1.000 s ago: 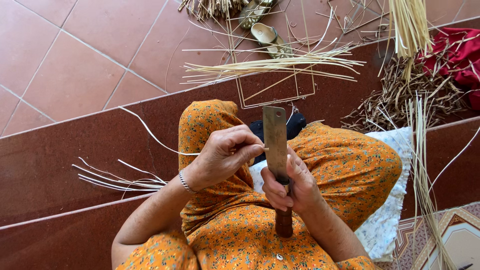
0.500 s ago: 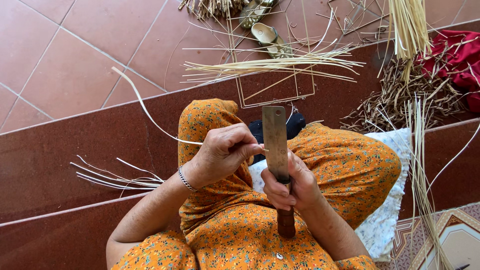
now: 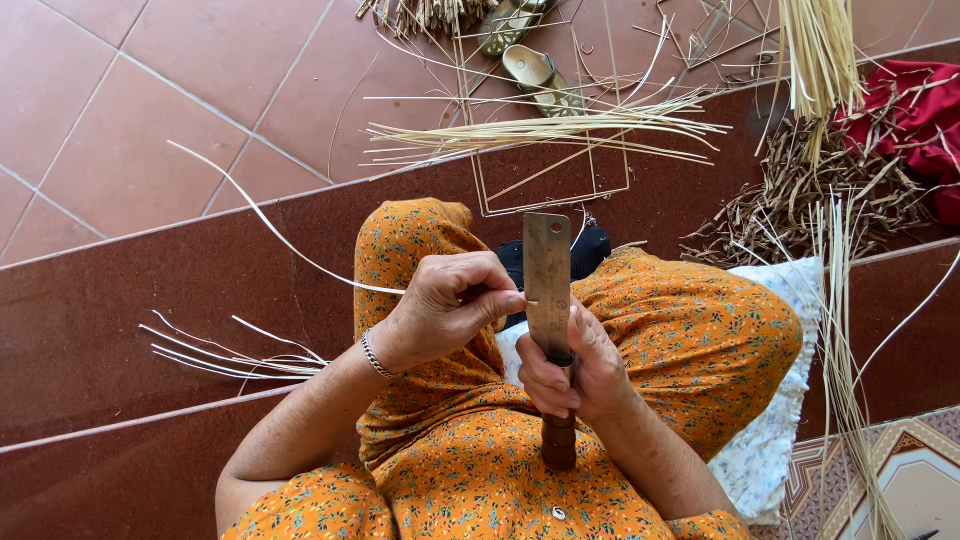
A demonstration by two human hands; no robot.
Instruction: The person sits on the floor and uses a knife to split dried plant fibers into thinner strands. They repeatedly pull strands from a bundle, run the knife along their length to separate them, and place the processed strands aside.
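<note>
My right hand point(image 3: 570, 368) grips the wooden handle of a broad flat knife point(image 3: 547, 282), its blade pointing away from me over my lap. My left hand point(image 3: 447, 308) pinches a thin pale strip point(image 3: 262, 217) right at the blade's edge. The strip curves away to the upper left above the red step. Both hands rest over my legs in orange flowered cloth point(image 3: 690, 330).
A pile of pale strips point(image 3: 235, 355) lies on the step at left. A long bundle of strips point(image 3: 545, 132) lies ahead, with sandals point(image 3: 530, 70) beyond. Brown shavings point(image 3: 800, 200), red cloth point(image 3: 915, 110) and more long strips point(image 3: 840, 330) are at right. A white cushion point(image 3: 775, 440) is under me.
The strip in my left hand has been drawn through at the blade; its free end has swung up and further out to the left. The knife has stayed in place.
</note>
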